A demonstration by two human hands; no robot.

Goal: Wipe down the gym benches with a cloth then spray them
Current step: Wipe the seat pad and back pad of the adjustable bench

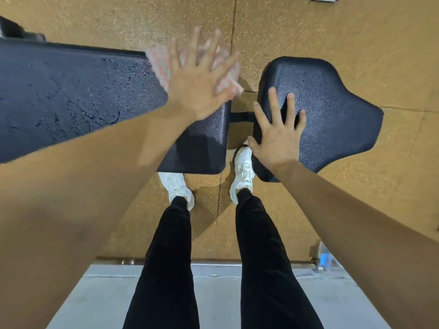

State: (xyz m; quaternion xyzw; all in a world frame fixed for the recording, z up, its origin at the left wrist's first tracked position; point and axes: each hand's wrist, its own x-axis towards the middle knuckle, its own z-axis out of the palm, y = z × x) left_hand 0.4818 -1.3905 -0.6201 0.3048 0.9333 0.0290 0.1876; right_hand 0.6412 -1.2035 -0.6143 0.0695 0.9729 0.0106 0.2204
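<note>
Seen from above, the left hand (199, 86) is blurred, wide open with its fingers spread, and presses flat on a pink striped cloth (159, 65). The cloth lies under its palm and fingers, at the far right corner of the long pad (71, 91), with one edge poking out past the hand towards the gap between the pads. The right hand (278, 138) is also open, fingers spread, resting flat on the near left part of the seat pad (332, 110) and holding nothing. Both pads are dark and textured; the long one looks cracked and shiny in patches. Below are black trousers and white shoes (242, 176) on a tan floor (356, 32).
</note>
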